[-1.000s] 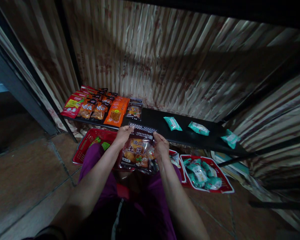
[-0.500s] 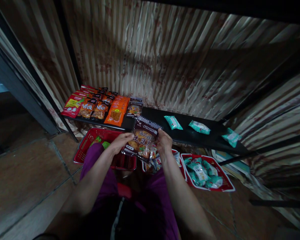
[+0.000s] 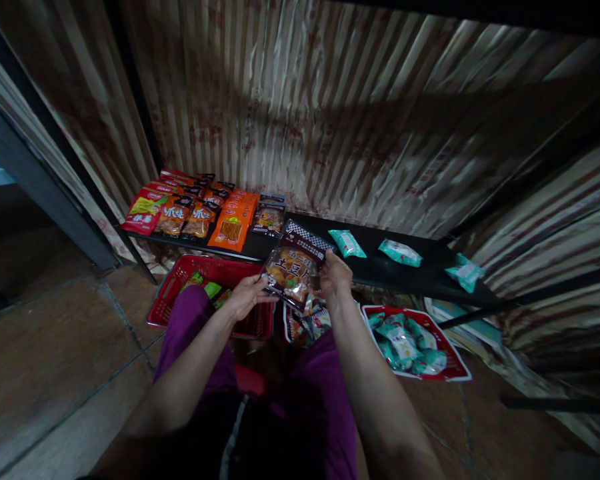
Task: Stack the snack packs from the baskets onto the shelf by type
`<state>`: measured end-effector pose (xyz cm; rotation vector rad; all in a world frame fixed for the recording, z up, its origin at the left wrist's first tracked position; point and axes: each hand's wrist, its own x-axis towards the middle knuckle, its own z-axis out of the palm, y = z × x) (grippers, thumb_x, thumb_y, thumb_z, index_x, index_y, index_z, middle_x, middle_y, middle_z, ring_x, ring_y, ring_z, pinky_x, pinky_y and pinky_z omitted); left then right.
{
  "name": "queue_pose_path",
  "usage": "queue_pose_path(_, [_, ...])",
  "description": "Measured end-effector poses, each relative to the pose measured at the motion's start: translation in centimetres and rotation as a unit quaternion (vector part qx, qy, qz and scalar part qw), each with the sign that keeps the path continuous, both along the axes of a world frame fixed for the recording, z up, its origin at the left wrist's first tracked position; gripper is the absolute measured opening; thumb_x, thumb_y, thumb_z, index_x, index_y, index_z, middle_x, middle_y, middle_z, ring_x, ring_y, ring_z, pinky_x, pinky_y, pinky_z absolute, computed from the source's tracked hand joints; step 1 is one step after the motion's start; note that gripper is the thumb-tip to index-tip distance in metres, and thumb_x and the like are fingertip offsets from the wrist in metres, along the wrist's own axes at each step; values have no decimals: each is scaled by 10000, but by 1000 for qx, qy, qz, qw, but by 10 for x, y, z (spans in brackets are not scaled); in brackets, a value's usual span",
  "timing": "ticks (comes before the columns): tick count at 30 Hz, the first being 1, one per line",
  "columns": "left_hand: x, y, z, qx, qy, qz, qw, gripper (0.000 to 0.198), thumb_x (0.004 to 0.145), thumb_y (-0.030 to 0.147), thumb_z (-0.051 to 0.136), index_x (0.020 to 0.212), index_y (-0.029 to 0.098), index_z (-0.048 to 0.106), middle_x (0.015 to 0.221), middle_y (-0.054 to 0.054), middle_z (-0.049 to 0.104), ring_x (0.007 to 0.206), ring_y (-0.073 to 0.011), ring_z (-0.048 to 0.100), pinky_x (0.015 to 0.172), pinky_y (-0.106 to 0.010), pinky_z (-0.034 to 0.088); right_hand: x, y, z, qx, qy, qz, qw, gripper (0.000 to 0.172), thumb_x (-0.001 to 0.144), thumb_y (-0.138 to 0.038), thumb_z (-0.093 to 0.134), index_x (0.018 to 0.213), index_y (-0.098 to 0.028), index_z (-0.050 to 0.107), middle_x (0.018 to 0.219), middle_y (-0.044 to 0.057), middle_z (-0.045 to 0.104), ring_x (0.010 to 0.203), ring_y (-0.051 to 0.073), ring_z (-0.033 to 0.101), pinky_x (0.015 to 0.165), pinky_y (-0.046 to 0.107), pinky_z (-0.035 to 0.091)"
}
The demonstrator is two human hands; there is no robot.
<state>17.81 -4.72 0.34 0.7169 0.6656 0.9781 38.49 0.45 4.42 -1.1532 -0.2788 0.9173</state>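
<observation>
A dark brown bag of potato chips (image 3: 296, 267) with a checkered top edge is held in front of me, tilted, just short of the black shelf (image 3: 370, 268). My left hand (image 3: 246, 295) grips its lower left corner. On its right edge, the fingers of my right hand (image 3: 336, 272) are closed. Smaller bags of the same brown design (image 3: 269, 217) lie on the shelf behind it. Beside those is an orange snack bag (image 3: 234, 220).
Red and orange snack bags (image 3: 173, 215) fill the shelf's left end; teal packets (image 3: 400, 253) lie spaced along its right. Below stand a red basket (image 3: 161, 293) with green packs, a middle basket of mixed packs (image 3: 305, 327) and a red basket (image 3: 457, 363) of teal packets.
Both hands have carried the chip bag slightly up and to the right, toward the shelf. The bags on the shelf and the baskets stay as they were.
</observation>
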Motion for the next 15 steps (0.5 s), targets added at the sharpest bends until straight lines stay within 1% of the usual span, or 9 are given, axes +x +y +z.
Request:
queue_pose_path(4, [2, 0, -2, -7, -3, 15, 1000, 222, 810, 294, 650, 881, 84, 656, 848, -110, 702, 736, -186, 676, 776, -421, 563, 1, -5, 3, 13, 21, 21, 999, 98, 723, -204, 691, 716, -163, 602, 577, -44, 640, 480, 70, 564, 423, 160, 421])
queue_pose_path(7, [3, 2, -3, -17, -2, 45, 999, 185, 827, 267, 628, 846, 83, 641, 801, -98, 699, 706, -179, 676, 780, -429, 564, 1, -15, 2, 5, 12, 86, 996, 125, 711, -243, 722, 729, -185, 614, 629, -38, 664, 523, 80, 600, 489, 178, 493])
queue_pose_path(10, [6, 5, -2, -15, 0, 67, 998, 158, 851, 237, 592, 840, 84, 631, 797, -90, 696, 700, -170, 674, 770, -415, 570, -1, -25, -1, -31, -20, 154, 987, 157, 667, -240, 768, 732, -196, 632, 656, -30, 678, 547, 92, 625, 537, 203, 536])
queue_pose_path(12, [8, 6, 0, -13, 1, 73, 997, 147, 859, 223, 578, 857, 86, 630, 818, -87, 696, 708, -163, 671, 766, -401, 574, -1, -30, -2, -48, -41, 172, 983, 169, 639, -205, 788, 725, -196, 644, 655, -27, 685, 552, 92, 632, 537, 192, 536])
queue_pose_path(15, [10, 6, 1, -10, 5, 77, 997, 155, 851, 239, 592, 867, 90, 628, 829, -82, 693, 722, -161, 669, 753, -384, 578, -1, -33, -2, -54, -50, 172, 982, 171, 620, -141, 790, 711, -186, 652, 641, -17, 691, 550, 97, 635, 531, 191, 543])
